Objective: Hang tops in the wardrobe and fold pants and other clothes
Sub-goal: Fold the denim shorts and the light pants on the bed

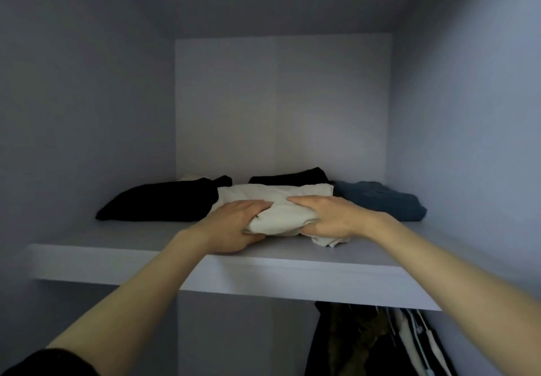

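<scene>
White bundle (285,211) sits on the wardrobe shelf (123,244), near its front edge, and I hold it from both ends. My left hand (234,226) grips the left end, fingers curled over the top and thumb tucked under the near edge. My right hand (328,217) grips the right end the same way, fingers over the top, with a loose corner of cloth hanging out below my palm onto the shelf.

The bundle's long axis runs left to right, across my reach, so my hands lie at its two short ends and the open way for it is straight back, away from me. Both hands are about equally near; neither has the better hold, I judge.

Behind the bundle, the shelf already carries other folded clothes. A black piece (158,203) lies to the left, touching or just beside the bundle's far left corner. A second black piece (289,178) lies directly behind it, against the back wall. A blue piece (383,200) lies to the right, just beside it. The gap between the black and the blue looks roughly as wide as the bundle, so it should slide in squarely if I keep it level.

Below the shelf, at right, hung garments (380,343) show in the dark.
</scene>
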